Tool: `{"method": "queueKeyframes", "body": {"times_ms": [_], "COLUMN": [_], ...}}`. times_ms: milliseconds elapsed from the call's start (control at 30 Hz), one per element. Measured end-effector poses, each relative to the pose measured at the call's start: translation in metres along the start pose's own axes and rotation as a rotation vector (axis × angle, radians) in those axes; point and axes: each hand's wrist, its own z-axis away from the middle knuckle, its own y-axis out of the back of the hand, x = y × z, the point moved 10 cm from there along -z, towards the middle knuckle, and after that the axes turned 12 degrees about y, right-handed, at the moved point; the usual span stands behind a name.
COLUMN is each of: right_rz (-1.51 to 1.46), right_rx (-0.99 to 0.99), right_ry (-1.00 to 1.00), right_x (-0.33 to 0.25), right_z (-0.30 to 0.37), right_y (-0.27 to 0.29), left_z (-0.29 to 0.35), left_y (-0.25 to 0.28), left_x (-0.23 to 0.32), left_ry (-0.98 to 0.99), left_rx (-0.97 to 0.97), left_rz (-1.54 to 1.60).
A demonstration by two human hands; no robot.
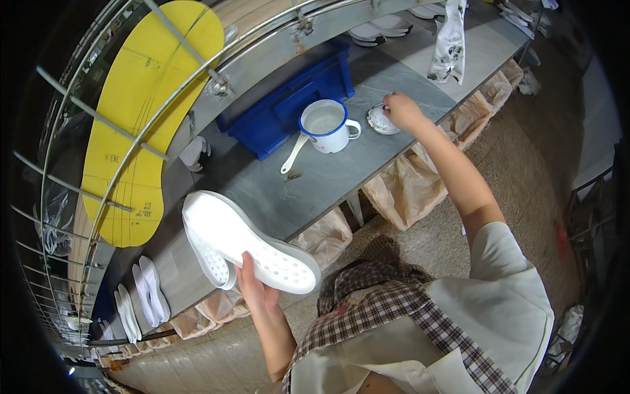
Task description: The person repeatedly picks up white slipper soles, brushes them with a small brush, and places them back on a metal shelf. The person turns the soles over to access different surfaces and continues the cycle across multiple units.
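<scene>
My left hand (259, 289) is closed on a white shoe sole (243, 240), held tilted over the bench's near edge with its dimpled heel end toward me. A second white sole (211, 261) shows partly behind it; whether the hand grips that too I cannot tell. Farther right, my right hand (401, 111) pinches at the edge of a small round white dish or lid (380, 121) on the grey bench; what its fingers hold is too small to make out. Between the hands stands a white enamel mug (331, 139) with a blue rim and whitish contents. A white-handled utensil (294, 155) lies against it.
A blue plastic bin (269, 111) stands behind the mug. Wire shelving (151, 125) with a yellow sole-shaped template (131, 131) rises at left. More white soles (151, 289) line the bench at left and far right. Lined bins (410, 187) hang along the front edge.
</scene>
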Motion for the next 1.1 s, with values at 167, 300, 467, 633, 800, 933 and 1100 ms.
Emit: {"method": "queueKeyframes", "body": {"times_ms": [167, 300, 467, 633, 800, 933, 1100], "right_rz": [-0.081, -0.344, -0.106, 0.024, -0.125, -0.188, -0.080], "right_rx": [0.416, 0.035, -0.334, -0.416, -0.250, -0.213, -0.330], "right_ry": [0.259, 0.515, 0.177, 0.212, 0.194, 0.342, 0.183], "right_x": [-0.076, -0.207, -0.229, -0.240, -0.234, -0.239, -0.243], "right_z": [0.035, 0.027, -0.036, -0.045, -0.026, -0.011, -0.018], "right_y": [0.032, -0.040, -0.128, -0.133, -0.086, -0.082, -0.118], "left_z": [-0.010, -0.016, -0.016, -0.017, -0.025, -0.037, -0.037], "left_y": [0.006, 0.015, 0.020, 0.019, 0.011, 0.003, -0.007], "left_x": [0.009, 0.012, 0.015, 0.023, 0.020, 0.012, 0.006], "left_ry": [0.020, 0.048, 0.140, 0.157, 0.173, 0.202, 0.224], "left_rx": [-0.078, -0.074, -0.094, -0.146, -0.169, -0.139, -0.147], "left_rz": [0.071, 0.105, 0.167, 0.213, 0.221, 0.206, 0.207]}}
